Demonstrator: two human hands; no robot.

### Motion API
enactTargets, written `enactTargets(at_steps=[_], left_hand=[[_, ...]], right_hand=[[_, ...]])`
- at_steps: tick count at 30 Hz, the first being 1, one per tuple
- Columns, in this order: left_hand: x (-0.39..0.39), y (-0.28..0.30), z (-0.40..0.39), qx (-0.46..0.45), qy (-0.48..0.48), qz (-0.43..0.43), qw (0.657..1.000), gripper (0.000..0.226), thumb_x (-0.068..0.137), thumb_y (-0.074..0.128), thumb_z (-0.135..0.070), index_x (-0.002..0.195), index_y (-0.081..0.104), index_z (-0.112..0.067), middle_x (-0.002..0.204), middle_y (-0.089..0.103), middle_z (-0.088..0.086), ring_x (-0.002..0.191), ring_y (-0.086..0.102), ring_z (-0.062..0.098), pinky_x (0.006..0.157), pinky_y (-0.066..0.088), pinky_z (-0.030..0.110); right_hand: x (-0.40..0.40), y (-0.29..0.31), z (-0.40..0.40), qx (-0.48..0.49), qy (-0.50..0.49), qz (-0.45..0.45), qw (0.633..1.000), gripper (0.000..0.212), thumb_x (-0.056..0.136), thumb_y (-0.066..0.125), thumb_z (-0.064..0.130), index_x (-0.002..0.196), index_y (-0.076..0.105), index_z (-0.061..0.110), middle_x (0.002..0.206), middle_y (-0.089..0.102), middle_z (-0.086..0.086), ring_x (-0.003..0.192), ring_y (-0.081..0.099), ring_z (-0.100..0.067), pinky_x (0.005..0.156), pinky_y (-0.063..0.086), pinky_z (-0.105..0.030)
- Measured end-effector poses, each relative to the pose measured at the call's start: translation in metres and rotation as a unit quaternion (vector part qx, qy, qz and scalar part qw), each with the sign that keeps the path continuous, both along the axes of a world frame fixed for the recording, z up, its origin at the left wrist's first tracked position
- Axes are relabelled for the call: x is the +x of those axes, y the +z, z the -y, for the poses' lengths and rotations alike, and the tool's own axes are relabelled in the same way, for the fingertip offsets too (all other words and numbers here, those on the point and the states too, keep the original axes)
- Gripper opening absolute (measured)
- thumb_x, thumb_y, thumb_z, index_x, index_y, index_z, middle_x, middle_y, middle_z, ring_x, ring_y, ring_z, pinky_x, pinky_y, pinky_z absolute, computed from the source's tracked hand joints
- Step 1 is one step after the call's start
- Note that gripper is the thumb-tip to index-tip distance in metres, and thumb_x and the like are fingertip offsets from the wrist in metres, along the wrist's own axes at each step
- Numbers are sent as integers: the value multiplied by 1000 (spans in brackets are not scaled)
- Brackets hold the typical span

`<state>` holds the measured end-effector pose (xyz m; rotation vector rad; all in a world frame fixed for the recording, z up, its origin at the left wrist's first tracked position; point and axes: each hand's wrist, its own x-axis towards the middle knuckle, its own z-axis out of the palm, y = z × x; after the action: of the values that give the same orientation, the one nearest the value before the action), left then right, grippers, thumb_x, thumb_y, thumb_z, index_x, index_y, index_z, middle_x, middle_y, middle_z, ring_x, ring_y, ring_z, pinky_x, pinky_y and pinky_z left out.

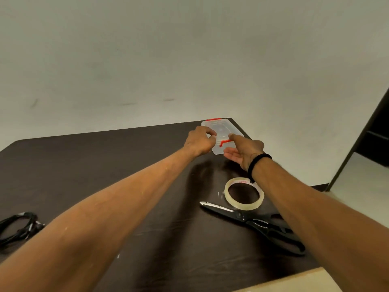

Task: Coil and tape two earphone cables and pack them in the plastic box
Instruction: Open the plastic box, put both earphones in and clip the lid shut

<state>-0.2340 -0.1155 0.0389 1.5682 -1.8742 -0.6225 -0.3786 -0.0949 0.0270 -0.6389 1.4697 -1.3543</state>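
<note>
A clear plastic box [223, 128] with red latches lies at the far right corner of the dark table, its lid on. My left hand [200, 141] has its fingers curled round the box's near left edge. My right hand [242, 151] reaches to the near end of the box with straight fingers, the forefinger lying on the lid beside the near red latch [224, 142]. A coil of black earphone cable [17, 227] lies at the table's left edge, far from both hands.
A roll of clear tape [244, 196] lies flat under my right forearm. Black scissors [252, 222] lie shut just in front of it. A pale board [294, 281] covers the near right corner. A dark cabinet [370, 133] stands at the right.
</note>
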Motion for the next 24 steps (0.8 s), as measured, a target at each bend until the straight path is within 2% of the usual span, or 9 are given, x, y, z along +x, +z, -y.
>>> enactTargets(at_steps=[3, 5, 7, 9, 13, 16, 19, 22, 24], left_hand=[[5, -3, -6, -13, 5, -27, 1000, 24, 100, 64, -24, 123, 70, -18, 120, 73, 9, 95, 74, 20, 89, 63, 37], [11, -2, -15, -18, 7, -37, 999, 22, 101, 65, -25, 121, 70, -18, 111, 76, 7, 84, 73, 13, 83, 63, 30], [18, 3, -24, -23, 9, -48, 999, 22, 101, 64, -25, 121, 70, -18, 107, 77, 7, 75, 71, 8, 68, 59, 17], [31, 11, -33, -30, 22, -52, 998, 22, 101, 64, -26, 120, 70, -18, 111, 76, 7, 80, 71, 10, 66, 56, 15], [76, 33, -58, -89, 115, -17, 989, 27, 97, 64, -34, 116, 74, -18, 127, 72, 3, 112, 69, 23, 91, 56, 31], [123, 45, -83, -123, 217, 59, 967, 34, 97, 61, -45, 115, 73, -19, 117, 74, 5, 111, 68, 26, 90, 56, 36], [171, 44, -106, -27, 279, 92, 956, 52, 92, 57, -61, 102, 74, -13, 108, 73, 10, 106, 67, 32, 94, 57, 47], [200, 31, -145, 66, 237, -38, 968, 40, 101, 58, -47, 97, 73, -10, 96, 74, 8, 82, 73, 21, 76, 62, 34], [215, 23, -172, 65, 242, -79, 965, 32, 101, 63, -40, 100, 75, -10, 93, 76, 7, 73, 73, 14, 62, 61, 25]], right_hand=[[0, 4, 1, -10, -5, -12, 1000, 48, 95, 78, 17, 136, 57, 3, 101, 77, -21, 65, 80, -24, 53, 64, -30], [2, 11, -2, -14, 4, -31, 999, 42, 96, 75, 12, 133, 58, 0, 96, 77, -22, 60, 79, -22, 51, 62, -28], [5, 19, -8, -16, 17, -48, 999, 34, 97, 74, 9, 126, 61, -3, 90, 77, -21, 59, 77, -22, 49, 61, -27], [11, 28, -15, -20, 40, -58, 997, 24, 98, 73, 8, 117, 64, -4, 89, 77, -21, 61, 75, -21, 52, 64, -27], [30, 41, -34, -29, 108, -62, 992, 10, 98, 74, 9, 97, 68, 1, 87, 75, -18, 68, 73, -21, 69, 66, -31], [48, 43, -48, -33, 182, -62, 981, 14, 96, 76, 10, 101, 70, -1, 87, 74, -17, 71, 72, -22, 68, 66, -31], [67, 39, -66, -32, 244, -64, 967, 20, 95, 77, 11, 107, 71, -4, 88, 74, -16, 71, 72, -21, 60, 65, -28], [85, 33, -86, -33, 299, -49, 953, 21, 96, 76, 10, 108, 71, -6, 86, 73, -16, 71, 71, -21, 63, 66, -28], [93, 28, -100, -32, 321, -45, 945, 19, 95, 75, 9, 108, 72, -6, 85, 73, -15, 71, 71, -20, 62, 65, -27]])
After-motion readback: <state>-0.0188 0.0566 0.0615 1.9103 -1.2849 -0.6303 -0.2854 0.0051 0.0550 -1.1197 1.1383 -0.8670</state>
